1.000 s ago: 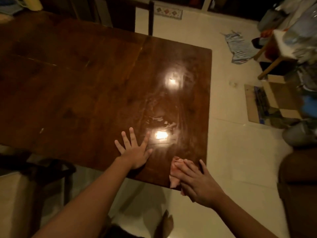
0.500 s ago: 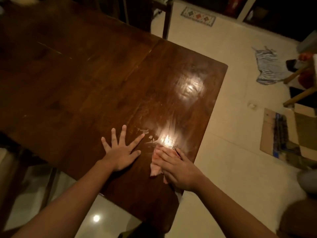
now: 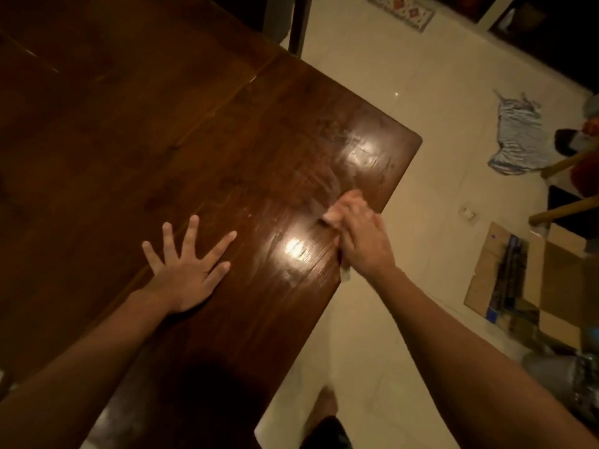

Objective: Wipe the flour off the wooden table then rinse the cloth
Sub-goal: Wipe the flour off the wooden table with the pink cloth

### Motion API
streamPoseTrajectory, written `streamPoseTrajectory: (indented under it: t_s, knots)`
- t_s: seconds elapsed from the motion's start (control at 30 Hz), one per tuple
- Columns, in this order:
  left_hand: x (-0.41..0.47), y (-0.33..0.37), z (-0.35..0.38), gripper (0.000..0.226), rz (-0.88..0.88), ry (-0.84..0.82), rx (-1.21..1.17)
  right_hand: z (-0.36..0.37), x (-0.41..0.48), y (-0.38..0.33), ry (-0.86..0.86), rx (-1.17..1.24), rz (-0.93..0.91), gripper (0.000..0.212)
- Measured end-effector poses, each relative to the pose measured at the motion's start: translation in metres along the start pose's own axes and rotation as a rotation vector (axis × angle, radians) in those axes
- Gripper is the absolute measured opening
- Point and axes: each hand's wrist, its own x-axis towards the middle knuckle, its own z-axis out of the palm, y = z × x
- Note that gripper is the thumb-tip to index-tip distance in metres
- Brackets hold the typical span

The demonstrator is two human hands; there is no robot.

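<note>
Right hand, fingers flat and together, presses the crumpled pink cloth on the dark wooden table. I judge the pale flour smears lie just beyond it, toward the table's far corner. Left hand rests splayed on the table.

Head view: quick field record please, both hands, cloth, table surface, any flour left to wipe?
table: dark wood, glossy
cloth: pink, near the table's right edge, mostly under the right hand
right hand: presses the cloth onto the table
left hand: flat on the table, fingers spread, holds nothing
flour: faint whitish smears just beyond the cloth
</note>
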Motion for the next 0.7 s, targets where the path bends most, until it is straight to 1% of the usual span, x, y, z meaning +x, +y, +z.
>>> streamPoseTrajectory:
  t_s: [0.07,0.1,0.13,0.17,0.2,0.23,0.27,0.33,0.37,0.4,0.43,0.47,0.5,0.57,0.6,0.63,0.7]
  knots:
    - [0.005,0.017,0.0,0.055,-0.022,0.011,-0.033,0.008,-0.025,-0.001,-0.124,-0.013,-0.37,0.053]
    - [0.01,0.028,0.0,0.057,-0.027,0.02,-0.054,0.007,-0.034,0.006,-0.204,-0.041,-0.511,0.055]
    - [0.016,0.041,0.0,0.058,-0.03,0.03,-0.072,0.003,-0.033,0.02,-0.254,-0.066,-0.616,0.055]
    - [0.022,0.054,-0.003,0.059,-0.031,0.04,-0.082,-0.004,-0.024,0.037,-0.263,-0.08,-0.677,0.055]
    - [0.029,0.065,-0.006,0.06,-0.025,0.054,-0.082,-0.009,-0.011,0.056,-0.23,-0.085,-0.676,0.055]
    - [0.037,0.077,-0.009,0.06,-0.025,0.065,-0.08,-0.014,0.008,0.079,-0.178,-0.057,-0.614,0.053]
    - [0.046,0.09,-0.011,0.06,-0.032,0.071,-0.083,-0.02,0.028,0.103,-0.098,-0.013,-0.486,0.052]
    - [0.062,0.115,-0.018,0.059,-0.08,0.101,-0.104,-0.04,0.081,0.146,0.018,0.041,-0.172,0.049]
    - [0.07,0.127,-0.022,0.059,-0.101,0.115,-0.11,-0.045,0.101,0.157,0.056,0.047,-0.054,0.049]
    - [0.079,0.142,-0.027,0.058,-0.132,0.124,-0.125,-0.05,0.118,0.162,0.076,0.045,0.001,0.049]
    - [0.087,0.154,-0.032,0.058,-0.168,0.126,-0.154,-0.052,0.126,0.159,0.079,0.036,-0.025,0.049]
    - [0.095,0.164,-0.038,0.058,-0.203,0.137,-0.185,-0.053,0.13,0.155,0.064,0.019,-0.126,0.049]
    - [0.101,0.173,-0.044,0.058,-0.234,0.147,-0.21,-0.053,0.127,0.151,0.01,0.002,-0.272,0.05]
    - [0.112,0.185,-0.055,0.057,-0.278,0.149,-0.238,-0.054,0.115,0.149,-0.18,-0.061,-0.572,0.055]
    - [0.118,0.189,-0.06,0.057,-0.292,0.141,-0.255,-0.057,0.112,0.154,-0.262,-0.098,-0.671,0.058]
    - [0.124,0.191,-0.066,0.057,-0.305,0.138,-0.271,-0.061,0.116,0.16,-0.3,-0.116,-0.736,0.058]
    - [0.136,0.193,-0.077,0.057,-0.313,0.136,-0.296,-0.068,0.139,0.169,-0.311,-0.11,-0.787,0.058]
